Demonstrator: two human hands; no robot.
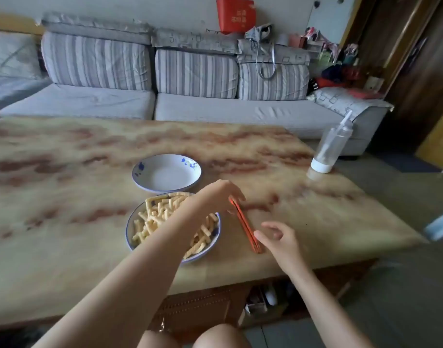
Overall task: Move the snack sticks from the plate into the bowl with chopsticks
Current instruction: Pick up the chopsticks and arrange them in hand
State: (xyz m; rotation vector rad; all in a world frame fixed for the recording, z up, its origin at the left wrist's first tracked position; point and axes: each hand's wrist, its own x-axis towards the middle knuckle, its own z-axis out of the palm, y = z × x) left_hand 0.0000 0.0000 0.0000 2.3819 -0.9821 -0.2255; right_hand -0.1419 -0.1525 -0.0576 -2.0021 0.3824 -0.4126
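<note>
Left hand (216, 197) pinched the chopsticks' (244, 223) far end, right hand (275, 238) open, empty; snack sticks (152, 217) looked light, brittle — mid-length pinch safest.

Two hands: the left hand (216, 197) and the right hand (278, 238). One pair of orange chopsticks (244, 223). One plate (150, 247) heaped with snack sticks (152, 217), perhaps several dozen. One empty bowl (166, 173). One clear bottle (332, 146). One surface (64, 172).

You're looking down and forward from your head camera, close over the marbled tan tabletop (64, 247), wide-angle, with the grey striped sofa (190, 76) straight ahead; your knees show at the bottom edge.
</note>
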